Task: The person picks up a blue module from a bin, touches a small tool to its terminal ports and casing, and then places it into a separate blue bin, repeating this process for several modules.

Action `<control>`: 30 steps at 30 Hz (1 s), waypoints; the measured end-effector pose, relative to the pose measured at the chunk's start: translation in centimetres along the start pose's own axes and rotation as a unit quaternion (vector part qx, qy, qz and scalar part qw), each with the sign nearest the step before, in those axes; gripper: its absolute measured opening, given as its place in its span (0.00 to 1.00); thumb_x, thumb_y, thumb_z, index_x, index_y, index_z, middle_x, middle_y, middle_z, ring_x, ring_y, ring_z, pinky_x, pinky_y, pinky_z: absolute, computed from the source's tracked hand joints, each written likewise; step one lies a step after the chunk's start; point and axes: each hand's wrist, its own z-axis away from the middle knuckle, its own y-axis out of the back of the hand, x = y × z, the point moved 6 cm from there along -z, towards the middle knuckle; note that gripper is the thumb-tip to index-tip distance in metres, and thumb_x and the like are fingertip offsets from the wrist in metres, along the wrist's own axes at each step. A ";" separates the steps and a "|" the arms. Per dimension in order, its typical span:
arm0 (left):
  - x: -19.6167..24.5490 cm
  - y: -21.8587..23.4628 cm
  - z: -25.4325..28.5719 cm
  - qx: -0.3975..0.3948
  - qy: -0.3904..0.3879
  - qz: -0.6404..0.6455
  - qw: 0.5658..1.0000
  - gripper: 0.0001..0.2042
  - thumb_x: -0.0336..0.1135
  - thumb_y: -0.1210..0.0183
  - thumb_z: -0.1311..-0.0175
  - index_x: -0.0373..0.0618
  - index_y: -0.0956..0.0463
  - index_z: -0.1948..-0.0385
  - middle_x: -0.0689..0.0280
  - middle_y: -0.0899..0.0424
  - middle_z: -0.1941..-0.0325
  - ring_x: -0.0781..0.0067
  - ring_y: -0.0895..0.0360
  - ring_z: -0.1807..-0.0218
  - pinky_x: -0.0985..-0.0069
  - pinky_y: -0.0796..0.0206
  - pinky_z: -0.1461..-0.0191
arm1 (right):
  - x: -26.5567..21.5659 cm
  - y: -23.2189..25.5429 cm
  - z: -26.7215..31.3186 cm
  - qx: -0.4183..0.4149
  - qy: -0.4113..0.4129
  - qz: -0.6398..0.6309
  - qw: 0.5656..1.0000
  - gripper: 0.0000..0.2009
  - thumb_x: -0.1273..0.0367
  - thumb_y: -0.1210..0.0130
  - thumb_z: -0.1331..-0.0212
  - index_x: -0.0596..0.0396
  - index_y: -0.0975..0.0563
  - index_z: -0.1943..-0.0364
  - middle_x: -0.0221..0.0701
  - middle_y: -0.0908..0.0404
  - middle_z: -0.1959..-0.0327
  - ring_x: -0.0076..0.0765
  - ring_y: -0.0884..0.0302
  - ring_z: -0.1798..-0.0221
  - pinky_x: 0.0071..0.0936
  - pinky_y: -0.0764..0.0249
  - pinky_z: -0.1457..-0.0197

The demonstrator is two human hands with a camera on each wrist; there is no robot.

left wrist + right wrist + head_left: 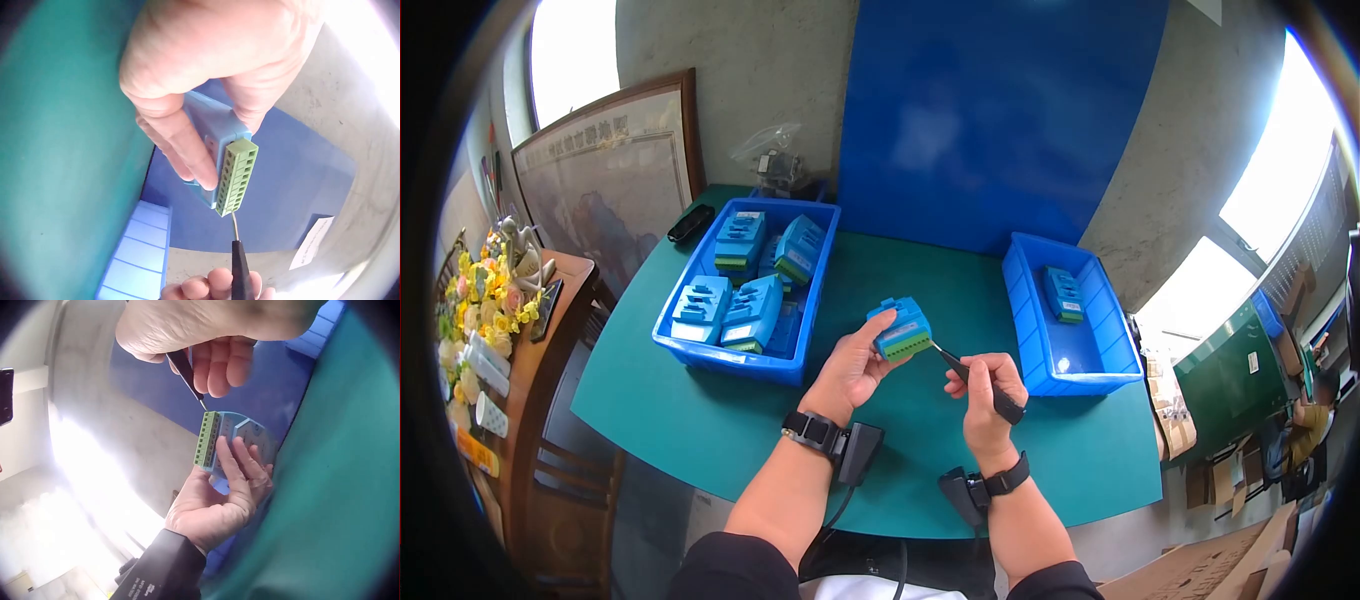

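My left hand [855, 368] grips a blue electronic module [899, 318] above the table, thumb on one face and fingers on the other. Along the module's edge runs a green terminal block [237, 178] with a row of square openings and screws. In my right hand [990, 393] is a screwdriver [1006, 405] with a black handle, pinched between thumb and fingers. Its thin metal shaft [235, 226] points at the end of the terminal block, the tip right at the last position. The right wrist view shows the tip meeting the same corner of the block.
To the left, a blue bin [805, 335] holds several similar modules. Another blue bin [1065, 383], at the right, has one module [1063, 294] inside. A plastic bag of parts [778, 165] and a black case [691, 223] lie behind the left bin on the green table [630, 385].
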 end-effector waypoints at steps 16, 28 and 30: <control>-0.2 0.1 -0.3 -0.009 0.000 0.004 1.000 0.18 0.36 0.38 0.40 0.41 0.28 0.51 0.61 0.21 0.52 0.65 0.21 0.50 0.71 0.25 0.47 | -1.1 -0.9 0.2 -0.030 0.125 0.147 0.981 0.01 0.77 0.46 0.44 0.61 0.24 0.70 0.34 0.19 0.76 0.22 0.21 0.77 0.18 0.26 0.73; -0.4 0.0 -0.4 -0.014 -0.018 0.007 1.000 0.18 0.36 0.38 0.40 0.36 0.29 0.52 0.59 0.21 0.53 0.66 0.21 0.51 0.72 0.26 0.46 | -1.1 -1.5 0.6 -0.069 0.121 0.138 0.981 0.01 0.78 0.44 0.47 0.60 0.23 0.72 0.34 0.18 0.77 0.25 0.20 0.77 0.19 0.26 0.73; -0.5 0.0 -0.4 -0.012 -0.022 0.003 1.000 0.18 0.36 0.38 0.40 0.35 0.29 0.52 0.59 0.20 0.54 0.66 0.21 0.51 0.73 0.26 0.46 | -1.2 -1.9 0.8 -0.078 0.131 0.139 0.978 0.01 0.78 0.44 0.47 0.59 0.23 0.72 0.33 0.18 0.77 0.24 0.20 0.77 0.19 0.27 0.73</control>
